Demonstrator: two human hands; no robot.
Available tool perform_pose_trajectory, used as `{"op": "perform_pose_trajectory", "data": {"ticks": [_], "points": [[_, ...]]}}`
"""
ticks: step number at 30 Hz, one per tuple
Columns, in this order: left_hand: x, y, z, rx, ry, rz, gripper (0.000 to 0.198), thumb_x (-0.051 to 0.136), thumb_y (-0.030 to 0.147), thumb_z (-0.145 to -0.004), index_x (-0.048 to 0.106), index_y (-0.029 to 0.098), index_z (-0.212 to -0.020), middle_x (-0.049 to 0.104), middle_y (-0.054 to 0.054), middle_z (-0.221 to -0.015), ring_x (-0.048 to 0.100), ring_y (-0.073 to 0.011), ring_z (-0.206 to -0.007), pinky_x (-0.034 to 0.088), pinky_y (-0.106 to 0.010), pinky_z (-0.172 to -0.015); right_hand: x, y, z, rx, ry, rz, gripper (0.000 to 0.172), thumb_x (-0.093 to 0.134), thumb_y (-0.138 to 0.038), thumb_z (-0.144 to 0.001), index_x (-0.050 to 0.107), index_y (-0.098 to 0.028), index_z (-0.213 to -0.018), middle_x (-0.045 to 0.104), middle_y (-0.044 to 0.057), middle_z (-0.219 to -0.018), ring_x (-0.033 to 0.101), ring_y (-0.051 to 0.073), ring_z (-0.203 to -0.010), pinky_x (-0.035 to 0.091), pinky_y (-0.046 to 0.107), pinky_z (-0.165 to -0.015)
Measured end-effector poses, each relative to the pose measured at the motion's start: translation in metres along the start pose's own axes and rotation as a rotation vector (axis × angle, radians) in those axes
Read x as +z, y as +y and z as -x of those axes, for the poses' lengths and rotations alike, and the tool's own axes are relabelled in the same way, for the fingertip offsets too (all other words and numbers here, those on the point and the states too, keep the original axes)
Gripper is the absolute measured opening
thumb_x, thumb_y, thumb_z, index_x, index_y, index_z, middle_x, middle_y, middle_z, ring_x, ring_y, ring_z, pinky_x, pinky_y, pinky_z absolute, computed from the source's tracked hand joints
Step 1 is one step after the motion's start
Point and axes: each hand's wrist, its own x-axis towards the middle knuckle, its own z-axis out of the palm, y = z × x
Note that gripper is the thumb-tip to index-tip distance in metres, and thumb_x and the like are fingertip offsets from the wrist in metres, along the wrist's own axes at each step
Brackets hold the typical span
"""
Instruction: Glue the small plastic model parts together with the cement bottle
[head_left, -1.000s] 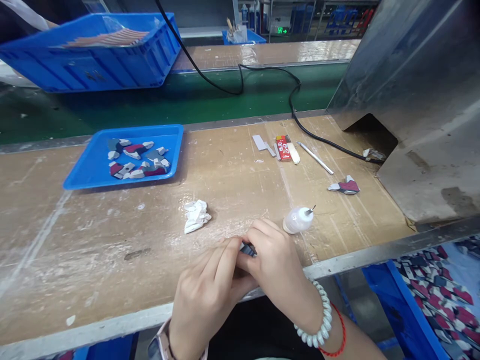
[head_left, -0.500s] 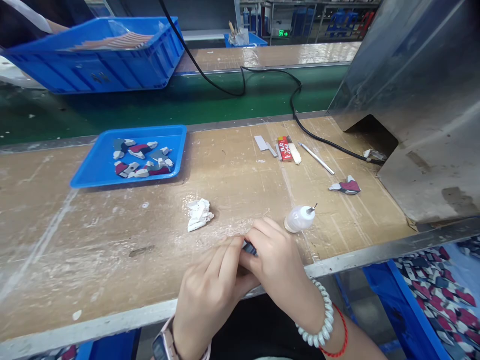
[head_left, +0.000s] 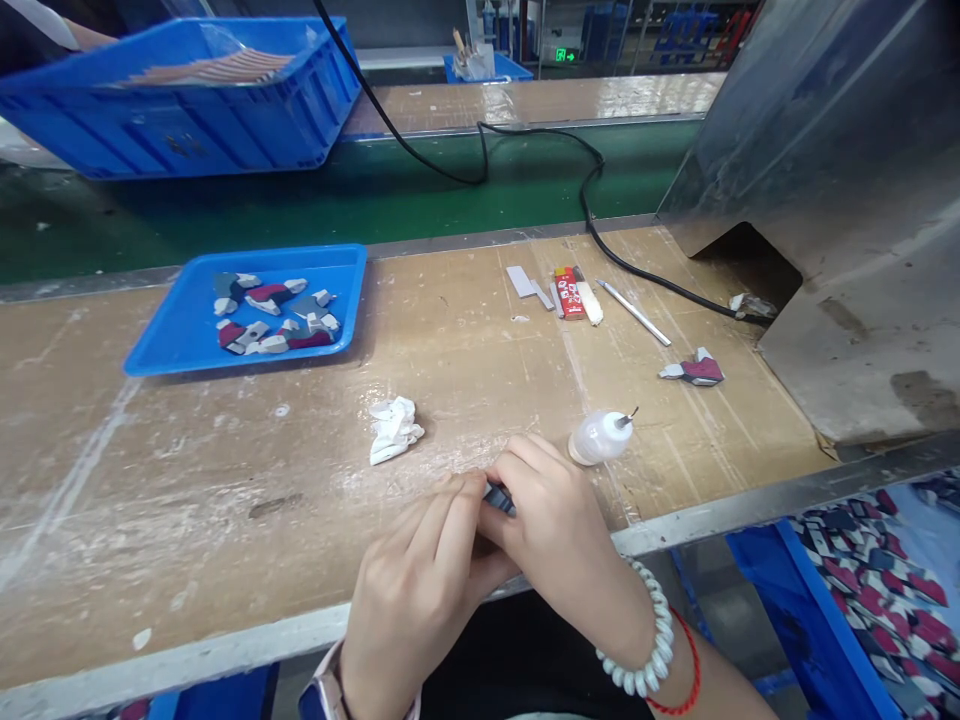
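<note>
My left hand (head_left: 416,590) and my right hand (head_left: 555,530) meet low over the bench's front edge, pinching a small dark piece (head_left: 499,497) between their fingers. Most of that piece is hidden by my fingers. Just beyond my right hand stands a white plastic glue bottle (head_left: 598,440) with a metal tip, not touching it. A crumpled white cloth (head_left: 394,430) lies left of my hands. A blue tray (head_left: 180,335) holds several grey, white and red foam pieces. A similar loose piece (head_left: 694,370) lies on the bench to the right.
The worn wooden bench (head_left: 150,470) carries a red box (head_left: 570,292), a metal rod (head_left: 634,313) and a black cable (head_left: 660,275). A steel hood (head_left: 847,240) stands at right. A blue crate (head_left: 180,115) sits back left, with a co-worker's arm (head_left: 45,20) above it. A bin of pieces (head_left: 877,590) lies lower right.
The view shifts slightly as my head moves. My hands keep the same pinch on the dark piece, and nothing on the bench has moved.
</note>
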Motion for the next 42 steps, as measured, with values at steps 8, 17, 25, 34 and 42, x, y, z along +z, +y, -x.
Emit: {"op": "perform_pose_trajectory", "data": {"ticks": [8,17,25,34,42], "points": [[0.0009,-0.0016,-0.0018,0.018,0.008,0.019,0.035,0.052,0.034,-0.106,0.062,0.001,-0.112,0.075,-0.013,-0.089,0.075,-0.0241,-0.085,0.055,-0.031,-0.080,-0.0013,-0.0017,-0.0002,0.035,-0.009,-0.001,0.031,0.070,-0.017,-0.091,0.046,-0.019,-0.071,0.050,-0.003,-0.076,0.048,0.014,-0.075,0.035,0.030,-0.064],[-0.0008,-0.0004,-0.0015,0.000,-0.008,0.018,0.032,0.051,0.033,-0.107,0.061,0.003,-0.114,0.074,-0.012,-0.089,0.074,-0.0226,-0.083,0.054,-0.030,-0.076,-0.0031,-0.0026,-0.0012,0.020,-0.012,0.010,0.032,0.070,-0.015,-0.090,0.045,-0.019,-0.072,0.049,-0.003,-0.078,0.048,0.015,-0.076,0.035,0.030,-0.064],[0.0009,-0.0002,-0.0032,0.015,0.006,0.015,0.034,0.052,0.032,-0.106,0.062,0.001,-0.112,0.072,-0.012,-0.086,0.073,-0.0233,-0.080,0.053,-0.031,-0.077,-0.0049,-0.0037,0.0015,0.025,-0.045,0.012,0.028,0.066,-0.019,-0.095,0.047,-0.019,-0.075,0.052,-0.002,-0.081,0.048,0.015,-0.077,0.036,0.031,-0.065],[0.0002,-0.0004,-0.0026,0.007,-0.002,0.002,0.032,0.053,0.034,-0.106,0.061,0.004,-0.114,0.073,-0.010,-0.085,0.073,-0.0223,-0.077,0.055,-0.030,-0.075,-0.0039,-0.0034,0.0003,0.019,-0.039,0.015,0.028,0.068,-0.018,-0.094,0.048,-0.019,-0.074,0.053,-0.002,-0.080,0.049,0.016,-0.077,0.037,0.031,-0.065],[0.0017,0.0009,-0.0006,0.008,0.026,0.006,0.035,0.054,0.036,-0.105,0.063,0.002,-0.111,0.074,-0.013,-0.092,0.073,-0.0237,-0.083,0.053,-0.031,-0.077,-0.0016,-0.0023,0.0020,0.008,-0.009,0.007,0.030,0.069,-0.017,-0.093,0.046,-0.019,-0.073,0.051,-0.003,-0.078,0.049,0.015,-0.076,0.036,0.030,-0.064]]}}
